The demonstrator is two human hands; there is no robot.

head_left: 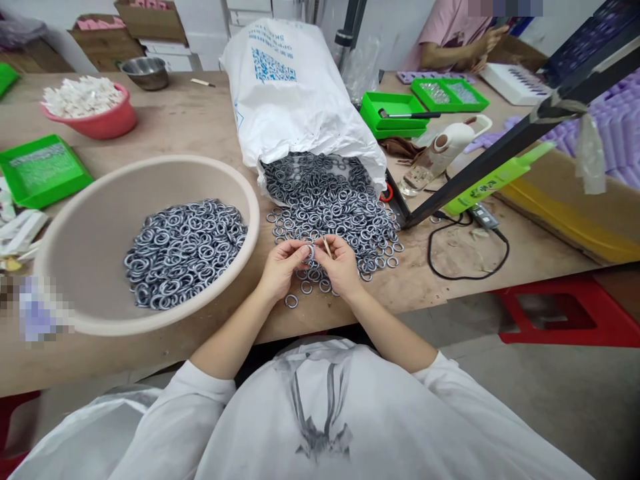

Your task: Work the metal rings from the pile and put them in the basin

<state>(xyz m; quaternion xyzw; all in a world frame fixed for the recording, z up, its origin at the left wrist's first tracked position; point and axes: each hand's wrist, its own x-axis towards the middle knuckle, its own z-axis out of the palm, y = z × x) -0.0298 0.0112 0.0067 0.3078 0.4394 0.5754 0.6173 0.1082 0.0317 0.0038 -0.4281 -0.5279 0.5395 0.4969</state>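
Before the sack (310, 120), my left hand (281, 268) pinches a ring (311, 253), right hand (344, 268) a stick (327, 247); ring probably light, stiff, best rim-held.

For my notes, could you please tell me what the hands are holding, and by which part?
The left hand and right hand pinch a grey ring by opposite sides; the right also holds a thin pale stick, its gripped part hidden.
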